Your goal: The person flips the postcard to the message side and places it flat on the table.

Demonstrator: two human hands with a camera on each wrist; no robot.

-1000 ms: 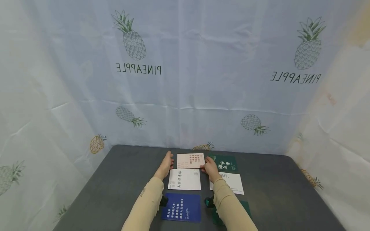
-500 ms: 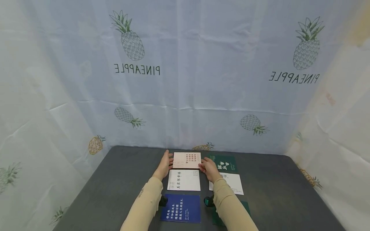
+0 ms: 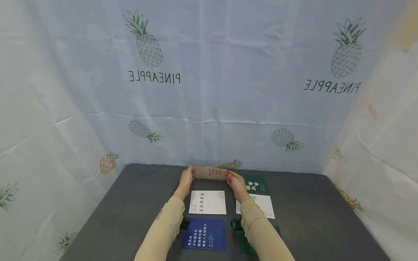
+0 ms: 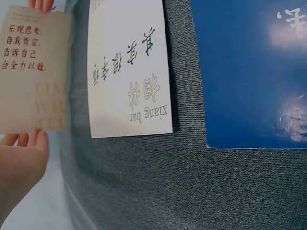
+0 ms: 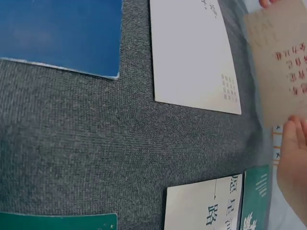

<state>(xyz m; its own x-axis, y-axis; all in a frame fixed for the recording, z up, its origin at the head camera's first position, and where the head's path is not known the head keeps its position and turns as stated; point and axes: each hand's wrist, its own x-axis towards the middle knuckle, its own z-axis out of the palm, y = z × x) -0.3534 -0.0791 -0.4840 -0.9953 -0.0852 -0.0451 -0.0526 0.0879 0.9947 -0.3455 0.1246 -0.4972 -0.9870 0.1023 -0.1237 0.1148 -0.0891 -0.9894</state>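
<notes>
Both hands hold a pale pink printed card (image 3: 209,173) up off the table by its two short ends, its printed face tilted toward me. The left hand (image 3: 185,180) pinches the left end and the right hand (image 3: 237,184) pinches the right end. In the left wrist view the pink card (image 4: 33,72) shows red lettering, with fingertips at both ends. The right wrist view has the same card (image 5: 283,67) at its right edge. Just nearer than the hands lies a white card (image 3: 208,202) with dark characters.
A blue card (image 3: 204,234) lies at the front of the dark grey table (image 3: 130,217). On the right are a green card (image 3: 257,183), a white card (image 3: 266,206) and another green card (image 3: 246,244), partly covered by the right arm. A pineapple-print curtain (image 3: 209,90) hangs behind.
The pink card shifted a little left while flat on the table, then was raised and tilted up. The left hand, earlier beside it with fingers extended, now grips its left end.
</notes>
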